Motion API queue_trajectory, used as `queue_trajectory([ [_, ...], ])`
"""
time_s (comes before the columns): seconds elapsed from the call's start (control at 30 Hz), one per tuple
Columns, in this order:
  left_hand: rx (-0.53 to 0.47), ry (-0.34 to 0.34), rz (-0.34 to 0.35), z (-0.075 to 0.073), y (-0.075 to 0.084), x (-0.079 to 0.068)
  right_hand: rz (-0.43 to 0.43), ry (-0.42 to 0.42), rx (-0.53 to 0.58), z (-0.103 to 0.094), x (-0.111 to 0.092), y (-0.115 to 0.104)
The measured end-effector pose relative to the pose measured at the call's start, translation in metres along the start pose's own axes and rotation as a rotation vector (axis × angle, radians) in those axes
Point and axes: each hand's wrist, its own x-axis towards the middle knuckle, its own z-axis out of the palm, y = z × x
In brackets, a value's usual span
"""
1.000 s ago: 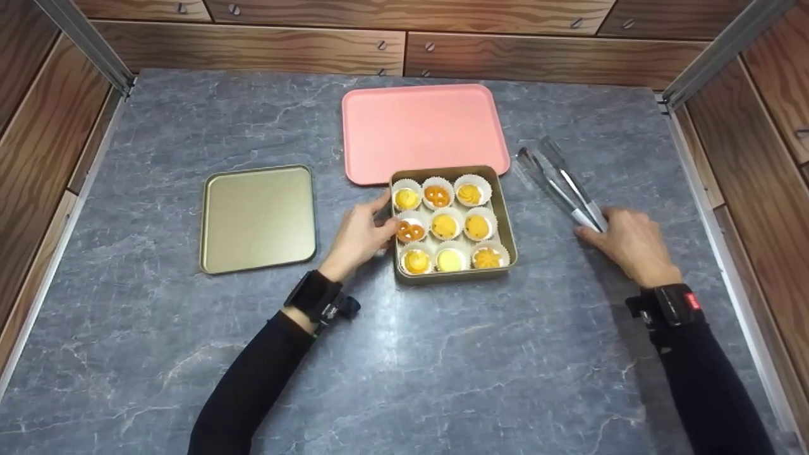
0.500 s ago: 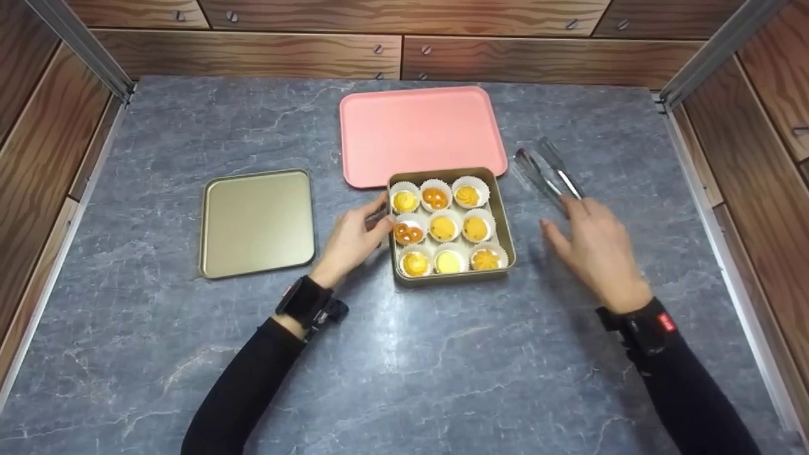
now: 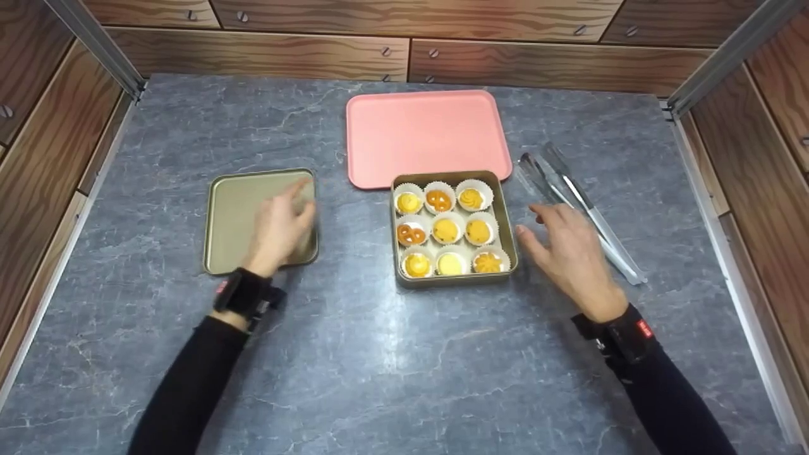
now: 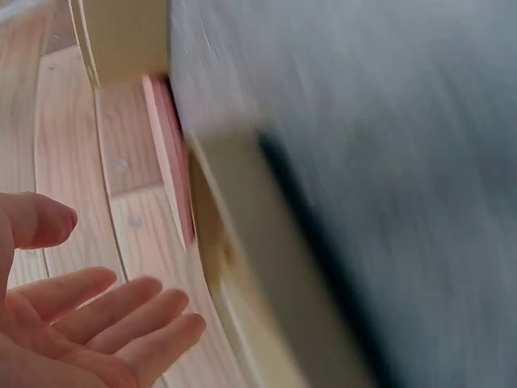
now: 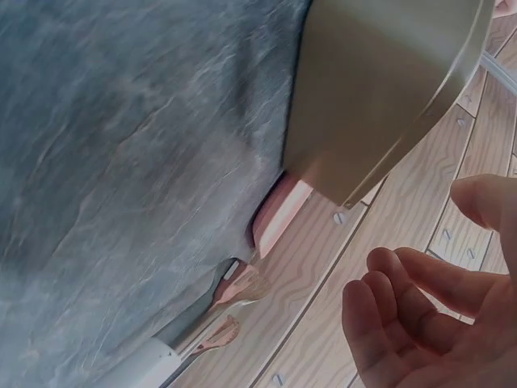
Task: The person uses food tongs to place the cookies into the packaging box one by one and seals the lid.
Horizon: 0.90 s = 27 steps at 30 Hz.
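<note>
My left hand hovers over the gold metal lid, fingers loosely extended and holding nothing. In the left wrist view its fingers are apart, and a blurred gold edge runs beside them. The open gold tin stands mid-table with small pastries in paper cups, among them a pretzel-shaped one. Just right of that tin is my right hand, relaxed with bare fingers; the right wrist view puts it near the tin's side wall. Metal tongs lie beside it, partly hidden behind the hand.
Behind the tin lies a pink tray, its front edge partly covered by the tin in the head view. Wood-patterned panels border the grey marbled table at the back and both sides.
My left hand has left the tin's side and moved left over the lid. The right hand has let go of the tongs, which stay on the table, and moved left towards the tin.
</note>
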Motion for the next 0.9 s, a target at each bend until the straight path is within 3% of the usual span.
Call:
queue_trajectory([
  [0.13, 0.11, 0.043, -0.036, -0.027, -0.023, 0.005, -0.006, -0.004, 0.009, 0.001, 0.001, -0.003],
  [0.33, 0.297, 0.044, -0.141, -0.065, -0.064, 0.014, -0.004, -0.023, 0.032, 0.006, 0.002, -0.008],
  [0.47, 0.387, 0.146, -0.123, -0.068, -0.086, 0.012, 0.01, -0.057, 0.049, 0.006, 0.004, -0.013],
  [0.57, 0.439, 0.193, -0.097, -0.067, -0.094, 0.009, 0.016, -0.057, 0.078, 0.004, 0.006, -0.017],
  [0.73, 0.504, 0.106, -0.088, -0.075, -0.099, 0.012, 0.009, -0.001, 0.127, 0.001, 0.009, -0.023],
  [0.9, 0.423, -0.022, -0.218, -0.088, -0.101, 0.019, -0.019, 0.028, 0.149, 0.002, 0.011, -0.026],
])
